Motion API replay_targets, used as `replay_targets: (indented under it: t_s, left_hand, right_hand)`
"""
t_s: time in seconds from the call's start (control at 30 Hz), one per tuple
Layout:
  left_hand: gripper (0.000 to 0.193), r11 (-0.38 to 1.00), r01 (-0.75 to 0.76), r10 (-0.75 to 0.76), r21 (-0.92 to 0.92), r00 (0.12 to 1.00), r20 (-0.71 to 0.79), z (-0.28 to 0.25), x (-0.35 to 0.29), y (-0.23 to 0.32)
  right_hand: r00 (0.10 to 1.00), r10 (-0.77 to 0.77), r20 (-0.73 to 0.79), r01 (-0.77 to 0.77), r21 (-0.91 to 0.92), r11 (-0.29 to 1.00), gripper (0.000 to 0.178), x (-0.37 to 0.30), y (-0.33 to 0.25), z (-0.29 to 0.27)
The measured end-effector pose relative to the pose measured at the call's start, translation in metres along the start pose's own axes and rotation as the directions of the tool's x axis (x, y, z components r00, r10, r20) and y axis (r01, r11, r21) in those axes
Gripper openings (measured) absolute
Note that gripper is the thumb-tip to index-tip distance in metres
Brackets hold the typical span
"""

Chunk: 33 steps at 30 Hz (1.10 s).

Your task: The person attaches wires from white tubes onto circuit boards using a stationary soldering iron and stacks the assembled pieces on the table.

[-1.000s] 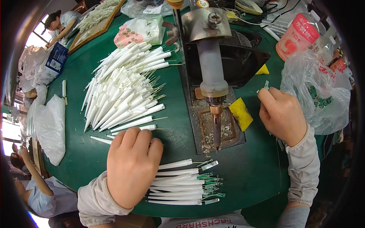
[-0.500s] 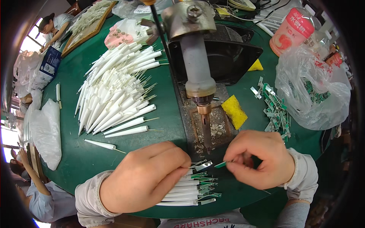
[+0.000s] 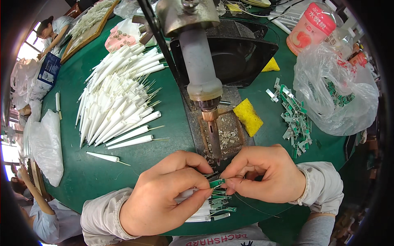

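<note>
Green and broad, the worktop [image 3: 86, 176] fills most of the view. At its near side, a small circuit board [image 3: 217, 183] sits between the two hands: the left hand [image 3: 164, 199] has its thumb and forefinger clamped on the left end, and the right hand [image 3: 269, 174] pinches the right end, its fingers together. From beside the right hand a thin wire [image 3: 259, 210] trails to the near right. Just under the hands lies a row of white tubes [image 3: 201, 213] with green boards at their right ends. A soldering iron [image 3: 201, 61] points down just beyond the hands, with a yellow sponge [image 3: 248, 117] to its right. Farther right are a pile of loose boards [image 3: 297, 121] and a clear plastic bag [image 3: 340, 121]; on the left spreads a heap of tapered tubes [image 3: 115, 104]. At the far left, a person [image 3: 53, 35] leans forward.
</note>
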<state>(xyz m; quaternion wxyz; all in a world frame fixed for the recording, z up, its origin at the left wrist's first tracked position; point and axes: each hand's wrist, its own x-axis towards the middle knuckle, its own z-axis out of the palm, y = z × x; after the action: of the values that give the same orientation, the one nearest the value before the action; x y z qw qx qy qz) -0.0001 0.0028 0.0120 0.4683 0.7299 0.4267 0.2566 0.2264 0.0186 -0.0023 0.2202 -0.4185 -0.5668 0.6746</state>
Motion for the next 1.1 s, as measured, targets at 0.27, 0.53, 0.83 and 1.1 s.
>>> replay_targets:
  t_s: [0.27, 0.53, 0.83, 1.1]
  left_hand:
    - [0.01, 1.0, -0.001, 0.0, -0.025, 1.0, -0.009, 0.0052, -0.0016, -0.0037]
    - [0.008, 0.994, 0.069, -0.066, -0.087, 0.997, 0.035, 0.0009, 0.001, -0.0053]
    - [0.004, 0.92, 0.199, -0.182, -0.337, 0.98, 0.08, 0.003, 0.0005, -0.0053]
    - [0.005, 0.926, 0.186, -0.167, -0.329, 0.982, 0.085, 0.0025, 0.0, -0.0073]
  right_hand:
    - [0.996, -0.092, -0.001, 0.092, -0.083, 0.992, 0.012, 0.0006, 0.0021, 0.0015]
    - [0.985, -0.169, 0.039, 0.172, -0.138, 0.975, 0.012, 0.0023, 0.0026, -0.0012]
    - [0.984, -0.176, 0.035, 0.178, -0.085, 0.98, 0.013, 0.0025, 0.0009, -0.0024]
    - [0.98, -0.194, 0.038, 0.197, -0.097, 0.976, 0.013, 0.0026, 0.0002, -0.004]
